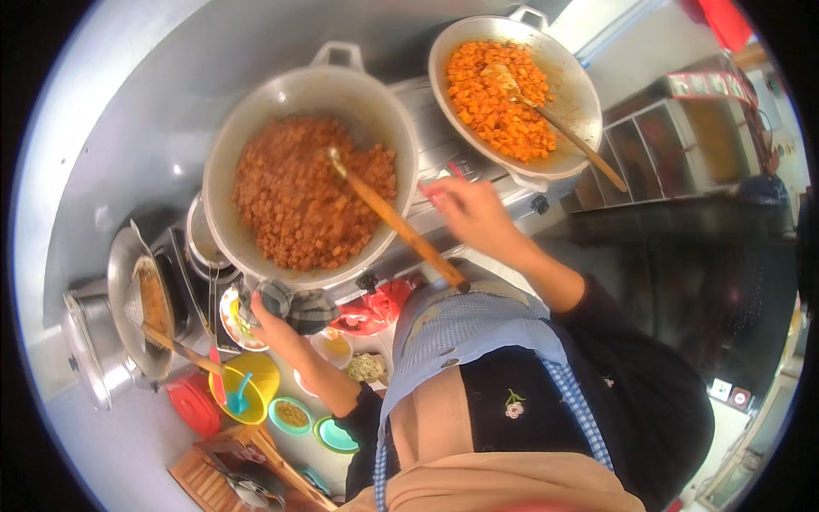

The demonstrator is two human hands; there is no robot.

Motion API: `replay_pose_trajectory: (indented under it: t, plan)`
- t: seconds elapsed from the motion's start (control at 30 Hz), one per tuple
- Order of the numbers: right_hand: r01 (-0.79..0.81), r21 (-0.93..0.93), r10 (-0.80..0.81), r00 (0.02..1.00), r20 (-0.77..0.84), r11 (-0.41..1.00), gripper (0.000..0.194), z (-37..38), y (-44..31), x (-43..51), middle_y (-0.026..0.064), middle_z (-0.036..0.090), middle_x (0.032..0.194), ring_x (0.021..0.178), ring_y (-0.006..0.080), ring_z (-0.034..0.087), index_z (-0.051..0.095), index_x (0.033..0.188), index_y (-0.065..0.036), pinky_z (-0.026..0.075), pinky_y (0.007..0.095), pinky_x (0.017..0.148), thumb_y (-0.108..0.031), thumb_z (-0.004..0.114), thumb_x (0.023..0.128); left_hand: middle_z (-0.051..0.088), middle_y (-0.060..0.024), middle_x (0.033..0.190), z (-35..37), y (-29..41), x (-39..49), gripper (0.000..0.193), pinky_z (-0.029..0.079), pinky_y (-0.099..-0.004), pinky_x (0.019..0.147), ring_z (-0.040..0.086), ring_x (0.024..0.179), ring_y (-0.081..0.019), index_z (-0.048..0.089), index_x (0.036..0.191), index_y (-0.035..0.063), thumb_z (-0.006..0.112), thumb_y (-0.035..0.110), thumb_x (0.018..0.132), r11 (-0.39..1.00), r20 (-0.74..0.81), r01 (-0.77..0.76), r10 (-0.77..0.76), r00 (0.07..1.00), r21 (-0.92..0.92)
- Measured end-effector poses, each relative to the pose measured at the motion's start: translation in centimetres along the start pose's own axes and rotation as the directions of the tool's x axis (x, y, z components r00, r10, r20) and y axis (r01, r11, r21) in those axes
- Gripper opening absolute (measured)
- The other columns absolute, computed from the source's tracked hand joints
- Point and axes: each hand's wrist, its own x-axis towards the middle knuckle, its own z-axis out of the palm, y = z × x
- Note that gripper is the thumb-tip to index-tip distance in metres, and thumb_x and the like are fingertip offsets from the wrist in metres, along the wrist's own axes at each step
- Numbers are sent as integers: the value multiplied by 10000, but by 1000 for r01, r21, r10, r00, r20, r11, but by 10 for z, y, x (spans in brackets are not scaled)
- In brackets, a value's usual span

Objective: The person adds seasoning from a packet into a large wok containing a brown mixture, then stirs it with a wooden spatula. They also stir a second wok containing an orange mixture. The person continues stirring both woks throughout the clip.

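Observation:
My left hand (274,325) grips a grey checked cloth (307,312) against the near-left rim of a large metal wok (214,166), where its handle seems to be. Diced, red-brown cooked food (301,198) fills much of that wok. A long wooden-handled spatula (403,227) stands in the food, its handle leaning over the rim towards me, with no hand on it. To the right of the wok, my right hand (477,208) is blurred and pinches a small red thing (432,194), too unclear to name. A red-and-white item (453,170) lies just beyond it on the stove.
A second wok (579,115) holds orange diced food and a wooden-handled turner (585,144). At left are a tilted pan (118,281), a lidded pot (96,352) and a yellow bucket (259,409). Stove knobs (366,283) and a red plastic bag (377,307) sit before me.

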Motion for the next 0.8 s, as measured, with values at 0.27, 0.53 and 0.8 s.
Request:
replay_pose_trajectory:
  t: [0.27, 0.53, 0.8]
  plan:
    - [-235, -815, 146, 972, -185, 530, 668, 28, 87, 42, 203, 675, 720, 677, 329, 687, 346, 1422, 9, 543, 449, 637, -60, 531, 784, 564, -170, 1248, 0, -5, -3, 610, 433, -339, 965, 562, 1102, -232, 485, 1261, -113, 693, 269, 833, 994, -22, -4, 1, 1000, -112]
    - [-153, -924, 77, 988, -134, 351, 496, 18, 103, 89, 192, 694, 775, 748, 320, 704, 500, 1245, 62, 562, 426, 680, -151, 577, 804, 559, -171, 1270, -5, -10, 4, 629, 435, -341, 969, 564, 1105, -239, 479, 1289, -106, 688, 283, 842, 985, 58, 43, -34, 998, -164]
    - [-249, -830, 267, 955, -125, 500, 469, -6, 83, -8, 206, 668, 747, 726, 363, 682, 509, 1209, 26, 547, 444, 630, -76, 574, 756, 548, -176, 1286, -5, -12, 3, 634, 424, -345, 973, 557, 1106, -238, 469, 1303, -97, 671, 290, 844, 992, 35, 1, 3, 999, -129]
